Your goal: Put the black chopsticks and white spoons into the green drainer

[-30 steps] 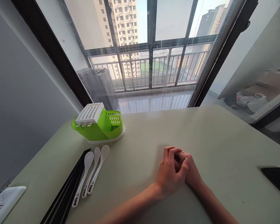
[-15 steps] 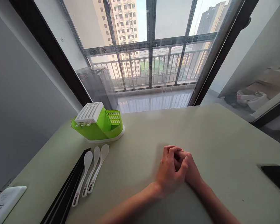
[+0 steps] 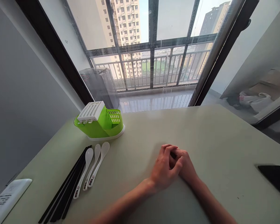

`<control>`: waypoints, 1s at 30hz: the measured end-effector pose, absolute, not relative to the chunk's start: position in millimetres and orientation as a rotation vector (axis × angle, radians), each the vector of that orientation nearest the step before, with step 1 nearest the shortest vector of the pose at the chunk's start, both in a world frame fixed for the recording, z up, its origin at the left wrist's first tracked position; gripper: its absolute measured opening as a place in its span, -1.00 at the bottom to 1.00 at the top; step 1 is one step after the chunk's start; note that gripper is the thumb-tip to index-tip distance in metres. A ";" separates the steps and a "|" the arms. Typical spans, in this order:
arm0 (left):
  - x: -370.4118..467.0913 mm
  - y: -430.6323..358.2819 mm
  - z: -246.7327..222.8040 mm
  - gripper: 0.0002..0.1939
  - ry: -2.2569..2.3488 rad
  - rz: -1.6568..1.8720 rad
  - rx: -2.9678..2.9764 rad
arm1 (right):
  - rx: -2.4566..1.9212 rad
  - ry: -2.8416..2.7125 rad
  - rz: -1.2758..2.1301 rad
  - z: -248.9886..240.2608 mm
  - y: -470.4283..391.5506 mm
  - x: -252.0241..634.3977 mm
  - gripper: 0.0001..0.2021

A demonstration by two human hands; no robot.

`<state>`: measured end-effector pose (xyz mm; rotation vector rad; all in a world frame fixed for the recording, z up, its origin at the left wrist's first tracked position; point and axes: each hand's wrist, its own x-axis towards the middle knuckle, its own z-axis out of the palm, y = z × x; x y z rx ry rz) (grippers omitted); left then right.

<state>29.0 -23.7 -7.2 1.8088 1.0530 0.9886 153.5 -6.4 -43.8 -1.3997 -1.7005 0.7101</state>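
Note:
My left hand (image 3: 164, 169) lies over my right hand (image 3: 184, 165) on the light green table, its fingers curled over the right one. The right hand's fingers are mostly hidden beneath it. To the left lie three white spoons (image 3: 104, 151) (image 3: 97, 151) (image 3: 89, 157), side by side with bowls pointing away. Several black chopsticks (image 3: 68, 186) lie just left of the spoons. Behind them stands a green utensil holder (image 3: 95, 129) with a white slotted top.
A white power strip (image 3: 12, 196) is at the table's left edge. A black flat object (image 3: 275, 179) lies at the right edge. Beyond the table's far edge (image 3: 158, 110) are glass doors and a balcony.
The clasped hands have shifted slightly left in view. The camera view has moved a little; the spoons, chopsticks and holder keep their places on the table.

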 end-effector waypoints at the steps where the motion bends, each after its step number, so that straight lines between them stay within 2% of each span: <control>1: 22.8 -25.0 -5.3 -0.62 1.049 0.974 1.844 | -1.391 -1.714 0.699 -41.9 -6.5 152.6 -0.63; 5: -15.0 -34.4 9.4 -0.56 1.172 0.946 2.007 | -1.410 -1.722 0.670 -34.7 -6.3 147.7 -0.58; 12: -103.8 -47.5 42.2 -0.69 1.639 1.121 2.162 | -1.447 -1.697 0.634 -36.1 -4.0 145.1 -0.53; 15: -144.7 -55.1 56.9 -0.69 1.920 1.208 2.183 | -1.430 -1.694 0.624 -36.8 -3.5 145.7 -0.54; 17: -176.0 -64.4 65.5 -0.61 2.217 1.109 2.110 | -1.424 -1.696 0.618 -36.5 -3.4 145.7 -0.54; 21: -245.8 -89.0 70.7 -0.41 2.610 0.618 1.872 | -1.417 -1.695 0.607 -35.7 -3.6 145.0 -0.54; 27: -304.3 -120.4 56.2 -0.02 2.622 0.119 1.591 | -1.445 -1.693 0.612 -34.4 -5.1 144.6 -0.54; 30: -308.3 -127.3 50.4 0.00 2.559 0.045 1.557 | -1.441 -1.696 0.622 -33.8 -5.8 145.2 -0.54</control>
